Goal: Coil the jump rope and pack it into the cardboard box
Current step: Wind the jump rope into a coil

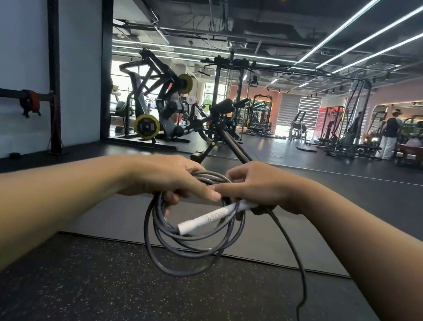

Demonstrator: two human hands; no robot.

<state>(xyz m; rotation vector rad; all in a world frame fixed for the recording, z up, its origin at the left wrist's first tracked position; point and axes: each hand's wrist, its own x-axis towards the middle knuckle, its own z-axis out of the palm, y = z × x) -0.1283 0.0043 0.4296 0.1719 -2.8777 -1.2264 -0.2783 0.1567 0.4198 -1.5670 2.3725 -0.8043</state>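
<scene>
Several round loops of smooth grey cord make up the coiled jump rope (190, 241), which hangs in the air between both hands above the floor. To the left of the coil, the left hand (165, 177) is clenched over the top of the loops, fingers wrapped around the bundled strands. Across the coil's middle lies a slim white cylindrical handle (213, 217), slanting down toward the left, with faint lettering on its matte surface. At the coil's upper right, the right hand (259, 187) pinches the rope where the handle's upper end meets the loops. From there one loose strand (297, 260) trails down to the right of the coil toward the floor. Beneath the coil, a plain dark mat (116, 214) meets black speckled rubber flooring (151, 305).
</scene>
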